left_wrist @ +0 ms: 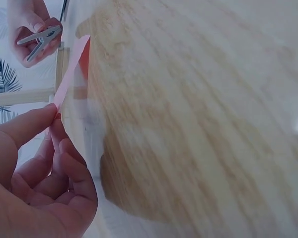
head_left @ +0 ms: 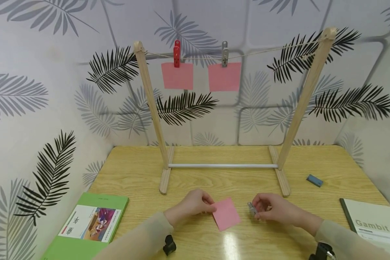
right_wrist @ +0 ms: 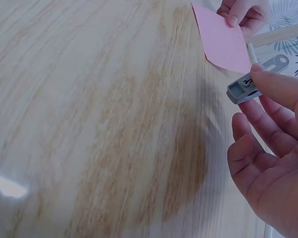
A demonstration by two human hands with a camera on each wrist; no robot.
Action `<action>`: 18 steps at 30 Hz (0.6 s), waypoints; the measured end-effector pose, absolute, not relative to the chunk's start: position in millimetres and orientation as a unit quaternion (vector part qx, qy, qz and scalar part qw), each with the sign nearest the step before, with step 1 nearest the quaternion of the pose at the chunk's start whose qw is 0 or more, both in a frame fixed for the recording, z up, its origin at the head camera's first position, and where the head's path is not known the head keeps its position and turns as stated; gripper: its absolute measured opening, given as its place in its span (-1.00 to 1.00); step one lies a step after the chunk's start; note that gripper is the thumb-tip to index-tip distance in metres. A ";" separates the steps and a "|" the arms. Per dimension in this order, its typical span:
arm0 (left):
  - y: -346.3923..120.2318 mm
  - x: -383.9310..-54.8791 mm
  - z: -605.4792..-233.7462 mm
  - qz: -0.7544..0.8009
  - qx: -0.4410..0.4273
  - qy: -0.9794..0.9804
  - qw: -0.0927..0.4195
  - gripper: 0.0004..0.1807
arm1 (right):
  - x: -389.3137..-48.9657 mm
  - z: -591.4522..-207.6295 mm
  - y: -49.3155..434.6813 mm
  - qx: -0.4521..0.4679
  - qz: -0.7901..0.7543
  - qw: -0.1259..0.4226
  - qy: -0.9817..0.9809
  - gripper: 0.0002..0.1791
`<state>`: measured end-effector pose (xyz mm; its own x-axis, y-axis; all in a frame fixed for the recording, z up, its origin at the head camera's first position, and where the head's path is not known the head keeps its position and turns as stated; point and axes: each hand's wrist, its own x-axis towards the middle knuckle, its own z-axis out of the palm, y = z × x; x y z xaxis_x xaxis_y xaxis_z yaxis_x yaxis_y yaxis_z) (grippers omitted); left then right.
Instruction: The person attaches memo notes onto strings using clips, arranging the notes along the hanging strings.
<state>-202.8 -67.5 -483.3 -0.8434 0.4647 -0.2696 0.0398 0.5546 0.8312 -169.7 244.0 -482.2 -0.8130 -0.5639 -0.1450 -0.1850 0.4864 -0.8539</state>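
My left hand (head_left: pixel 196 203) pinches a pink sticky note (head_left: pixel 226 214) by one corner between thumb and fingers, above the table's front middle. In the left wrist view the note (left_wrist: pixel 72 74) is seen nearly edge-on. A little to the right, my right hand (head_left: pixel 270 207) holds a grey clothespin (head_left: pixel 252 208) between thumb and fingertips. The right wrist view shows the clothespin (right_wrist: pixel 258 79) lengthwise, apart from the note. Farther back, two pink notes hang from a string: the left one (head_left: pixel 178 80) by a red clothespin (head_left: pixel 177 54), the right one (head_left: pixel 225 81) by a grey clothespin (head_left: pixel 225 54).
A wooden frame stands at the back, its left post (head_left: pixel 152 108) and right post (head_left: pixel 305 101) joined by a white bar (head_left: pixel 222 165). A green book (head_left: pixel 74 249) lies at left, a notebook (head_left: pixel 373 213) at right. A small blue block (head_left: pixel 314 180) lies right of the frame.
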 end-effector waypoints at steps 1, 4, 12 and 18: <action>-67.6 -203.0 -482.6 0.447 0.148 0.849 0.238 -0.89 | -170.1 -482.2 244.6 -0.223 -0.456 0.208 0.836 -0.71; -68.0 -203.6 -479.8 0.442 0.152 0.853 0.233 -0.88 | -171.5 -480.9 246.4 -0.225 -0.460 0.201 0.835 -0.72; -69.7 -206.6 -475.6 0.430 0.146 0.866 0.210 -0.85 | -173.5 -466.7 249.8 -0.220 -0.461 0.176 0.841 -0.73; -69.9 -210.8 -472.2 0.435 0.151 0.867 0.189 -0.84 | -177.3 -456.4 254.0 -0.209 -0.443 0.151 0.859 -0.71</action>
<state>-210.8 -69.9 -472.2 -0.8824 0.4272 -0.1972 0.0979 0.5766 0.8112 -177.3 254.0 -456.4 -0.8671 -0.4926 -0.0736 -0.2260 0.5207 -0.8233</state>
